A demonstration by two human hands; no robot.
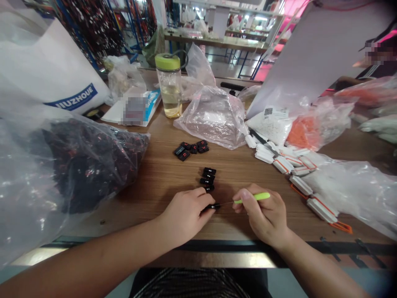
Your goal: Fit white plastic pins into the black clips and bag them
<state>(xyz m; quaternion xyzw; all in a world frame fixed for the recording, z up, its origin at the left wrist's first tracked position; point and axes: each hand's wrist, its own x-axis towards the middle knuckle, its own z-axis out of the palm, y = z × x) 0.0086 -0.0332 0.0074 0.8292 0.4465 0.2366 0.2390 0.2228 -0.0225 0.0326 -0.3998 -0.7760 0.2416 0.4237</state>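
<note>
In the head view, a workshop with other benches (pixel 248 44) and racks hung with dark material (pixel 93 25) lies behind a brown wood-grain worktop (pixel 245 169). Near the middle of the worktop's front edge, the left hand (pixel 187 213) has its grip pinching a small black part (pixel 212 206) between thumb and fingers, low over the wood. The right hand (pixel 268 215), to its right, has its grip pinching a tool with a lime-green handle (pixel 261 196); its thin shaft points left at the black part's end, though whether it enters cannot be told. Just beyond the left fingertips, a short column of black pieces (pixel 208 176) runs towards the far edge, and farther that way sits a loose cluster of black pieces with red marks (pixel 182 154). A clear bag of dark items (pixel 89 165) fills the left edge. Towards the far edge stand a green-lidded bottle (pixel 171 93) and a crumpled clear bag (pixel 214 120). Along the right side, white pieces with orange loops (pixel 281 164) lie beside a bag of orange items (pixel 305 131).
</note>
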